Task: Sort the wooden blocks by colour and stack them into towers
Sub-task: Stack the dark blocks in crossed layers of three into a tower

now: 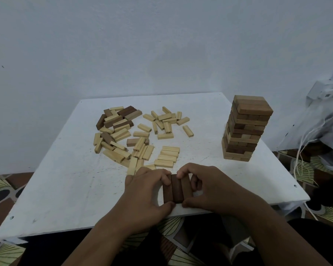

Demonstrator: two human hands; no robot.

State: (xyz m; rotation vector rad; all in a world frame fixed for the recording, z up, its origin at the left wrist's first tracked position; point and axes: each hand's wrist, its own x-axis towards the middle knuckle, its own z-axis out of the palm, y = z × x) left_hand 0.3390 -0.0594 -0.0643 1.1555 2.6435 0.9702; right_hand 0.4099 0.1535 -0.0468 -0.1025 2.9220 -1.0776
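Where the white board (65,189) nears its front edge, three dark brown blocks (176,191) lie flat side by side, touching. Both hands close on them: the left hand (145,191) curls its fingers over the far ends and sets its thumb at the near ends, and the right hand (210,189) does likewise, so the outer blocks are partly hidden and it seems each hand pinches the row. Farther back lies a loose scatter of pale blocks (164,121), a mixed heap of pale and dark blocks (115,129) to its left, and a short row of pale blocks (167,156). A tall tower (246,129) of brownish blocks stands at right; its individual shades are hard to separate.
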